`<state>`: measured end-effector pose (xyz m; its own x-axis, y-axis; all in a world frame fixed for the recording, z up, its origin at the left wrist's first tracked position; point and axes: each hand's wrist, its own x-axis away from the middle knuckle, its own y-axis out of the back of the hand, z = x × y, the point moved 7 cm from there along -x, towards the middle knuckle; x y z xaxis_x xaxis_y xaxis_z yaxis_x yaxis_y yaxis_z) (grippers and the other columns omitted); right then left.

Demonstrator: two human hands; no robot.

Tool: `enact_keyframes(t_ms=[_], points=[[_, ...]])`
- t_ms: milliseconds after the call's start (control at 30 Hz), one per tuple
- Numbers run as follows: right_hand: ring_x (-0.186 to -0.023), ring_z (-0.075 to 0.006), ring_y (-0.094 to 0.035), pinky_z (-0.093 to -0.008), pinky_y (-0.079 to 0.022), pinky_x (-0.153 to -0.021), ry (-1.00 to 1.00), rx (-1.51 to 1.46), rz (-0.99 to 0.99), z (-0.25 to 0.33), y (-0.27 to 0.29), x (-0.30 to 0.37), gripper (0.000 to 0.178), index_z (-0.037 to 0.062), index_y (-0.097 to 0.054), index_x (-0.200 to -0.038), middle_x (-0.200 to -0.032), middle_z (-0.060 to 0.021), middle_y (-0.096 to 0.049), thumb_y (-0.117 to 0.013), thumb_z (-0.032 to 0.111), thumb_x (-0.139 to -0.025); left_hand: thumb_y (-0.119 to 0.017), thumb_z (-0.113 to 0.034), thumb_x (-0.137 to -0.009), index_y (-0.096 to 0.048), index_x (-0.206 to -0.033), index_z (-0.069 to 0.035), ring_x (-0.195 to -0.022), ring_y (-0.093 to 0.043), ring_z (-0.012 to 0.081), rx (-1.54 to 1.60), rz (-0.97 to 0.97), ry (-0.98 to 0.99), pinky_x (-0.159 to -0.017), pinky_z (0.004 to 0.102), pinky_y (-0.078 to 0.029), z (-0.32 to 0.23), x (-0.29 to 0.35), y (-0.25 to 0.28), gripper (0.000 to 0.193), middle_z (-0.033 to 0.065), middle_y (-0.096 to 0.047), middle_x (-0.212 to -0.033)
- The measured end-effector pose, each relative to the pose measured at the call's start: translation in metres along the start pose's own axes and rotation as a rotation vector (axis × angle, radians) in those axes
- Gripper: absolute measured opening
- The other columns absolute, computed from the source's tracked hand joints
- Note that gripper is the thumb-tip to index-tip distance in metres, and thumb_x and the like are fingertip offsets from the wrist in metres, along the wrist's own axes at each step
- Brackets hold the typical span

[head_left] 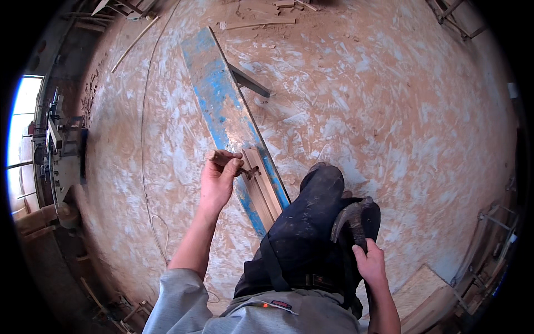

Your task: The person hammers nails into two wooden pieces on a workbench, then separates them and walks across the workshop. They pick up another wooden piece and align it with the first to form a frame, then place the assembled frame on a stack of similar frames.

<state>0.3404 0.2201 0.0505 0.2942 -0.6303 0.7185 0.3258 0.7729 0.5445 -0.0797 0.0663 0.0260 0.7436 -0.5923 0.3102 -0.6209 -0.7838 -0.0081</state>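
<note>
My left hand (218,177) grips the wooden handle of a chisel (248,172). The chisel's metal end reaches a dark cut in a length of wood (257,192), which lies along a narrow, blue-painted bench (222,106). Lower right, beside my leg, my right hand (371,260) is closed round a dark tool with a broad curved head, like an axe (351,221). That tool is clear of the chisel, and my palm hides part of its handle. My dark-trousered leg (311,200) is against the bench's near end.
A bench leg (250,82) sticks out to the right. Over the dusty floor at left runs a thin cable (143,128). Loose wood strips (261,23) lie at the far side. Machinery (64,150) stands along the left, and a wooden board (423,292) lies at lower right.
</note>
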Motion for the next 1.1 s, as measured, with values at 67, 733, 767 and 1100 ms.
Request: enact_keyframes(t_ms=[67, 733, 767, 1100], points=[[-0.086, -0.0422, -0.066, -0.0444, -0.052, -0.075, 0.031, -0.003, -0.015, 0.005, -0.003, 0.002, 0.034, 0.0006, -0.062, -0.105, -0.087, -0.0247, -0.068, -0.067, 0.029, -0.087, -0.065, -0.014, -0.095, -0.051, -0.111, -0.004, -0.095, -0.067, 0.0201, 0.065, -0.065, 0.005, -0.078, 0.0314, -0.053, 0.006, -0.002, 0.009, 0.024, 0.0144, -0.065, -0.113], [-0.08, -0.0397, -0.067, -0.0442, -0.051, -0.072, 0.022, 0.1, -0.026, 0.018, -0.023, 0.03, 0.034, 0.0016, -0.063, -0.1, -0.082, -0.0227, -0.067, -0.067, 0.032, -0.086, -0.062, 0.0, -0.093, -0.051, -0.109, -0.005, -0.103, -0.063, 0.0196, 0.179, -0.025, -0.129, -0.093, 0.0345, -0.051, 0.034, 0.008, 0.0, 0.019, 0.0118, -0.065, -0.109], [-0.08, -0.0397, -0.067, -0.0443, -0.051, -0.072, 0.025, 0.103, -0.027, 0.016, -0.024, 0.03, 0.034, 0.0016, -0.063, -0.101, -0.082, -0.0228, -0.067, -0.067, 0.032, -0.086, -0.062, 0.0, -0.094, -0.052, -0.109, -0.004, -0.101, -0.063, 0.0187, 0.136, -0.03, -0.133, -0.091, 0.0335, -0.052, 0.032, 0.008, -0.002, 0.019, 0.0117, -0.066, -0.108], [-0.081, -0.0409, -0.066, -0.045, -0.05, -0.071, 0.026, 0.111, 0.001, 0.025, -0.034, 0.034, 0.036, 0.0018, -0.063, -0.1, -0.082, -0.0233, -0.067, -0.067, 0.034, -0.087, -0.067, -0.004, -0.091, -0.059, -0.1, -0.003, -0.083, -0.067, 0.0129, -0.342, -0.05, -0.28, -0.075, 0.0271, -0.054, 0.035, 0.027, -0.027, 0.012, 0.0076, -0.07, -0.095]])
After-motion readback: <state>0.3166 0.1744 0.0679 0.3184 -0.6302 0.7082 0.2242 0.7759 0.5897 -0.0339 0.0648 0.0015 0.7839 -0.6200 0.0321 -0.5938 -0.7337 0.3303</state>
